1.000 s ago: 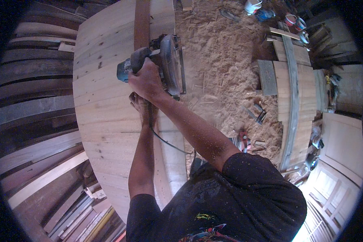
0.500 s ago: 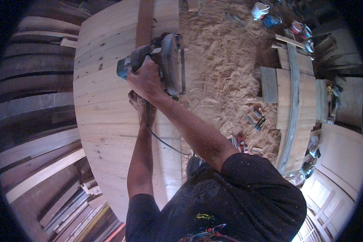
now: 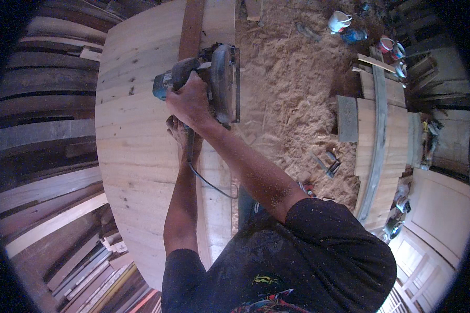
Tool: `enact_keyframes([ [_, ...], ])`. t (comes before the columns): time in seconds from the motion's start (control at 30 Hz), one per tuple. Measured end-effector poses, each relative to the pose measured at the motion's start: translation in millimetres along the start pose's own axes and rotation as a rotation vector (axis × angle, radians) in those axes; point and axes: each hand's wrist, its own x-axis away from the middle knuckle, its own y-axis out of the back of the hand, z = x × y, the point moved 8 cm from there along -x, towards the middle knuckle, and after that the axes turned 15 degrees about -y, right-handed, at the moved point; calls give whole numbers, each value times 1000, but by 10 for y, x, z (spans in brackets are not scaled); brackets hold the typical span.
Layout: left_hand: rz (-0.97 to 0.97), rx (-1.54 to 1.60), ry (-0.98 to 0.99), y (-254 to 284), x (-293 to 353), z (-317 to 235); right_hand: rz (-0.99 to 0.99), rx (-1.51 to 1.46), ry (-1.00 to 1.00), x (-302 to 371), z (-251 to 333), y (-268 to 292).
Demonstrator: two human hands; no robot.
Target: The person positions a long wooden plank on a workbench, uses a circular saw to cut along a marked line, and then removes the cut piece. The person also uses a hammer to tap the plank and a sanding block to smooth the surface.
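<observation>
While the circular saw (image 3: 209, 83) is gripped by the right hand (image 3: 190, 101), it has been advanced along the dark guide strip (image 3: 191, 26); the left hand (image 3: 178, 133), just behind, is pressed flat on the wooden panel (image 3: 136, 130).

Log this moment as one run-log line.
right hand: grips circular saw | left hand: flat on wooden panel beside dark guide strip | floor: sawdust

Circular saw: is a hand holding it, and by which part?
Yes. The right hand grips the circular saw by its handle; the left hand rests on the board just behind it.
</observation>
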Motion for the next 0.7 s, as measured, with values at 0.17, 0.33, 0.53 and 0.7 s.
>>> enact_keyframes([
  [0.17,52,5,26,-83,-143,-138,-20,-9,10,-129,-13,22],
  [0.33,104,-93,-99,-12,-266,-332,-21,45,-21,-213,9,5],
  [0.53,81,-77,-97,-83,-363,-285,-11,29,27,-266,133,41],
  [0.7,35,-32,-26,-159,-398,-161,-12,11,23,-352,146,31],
])
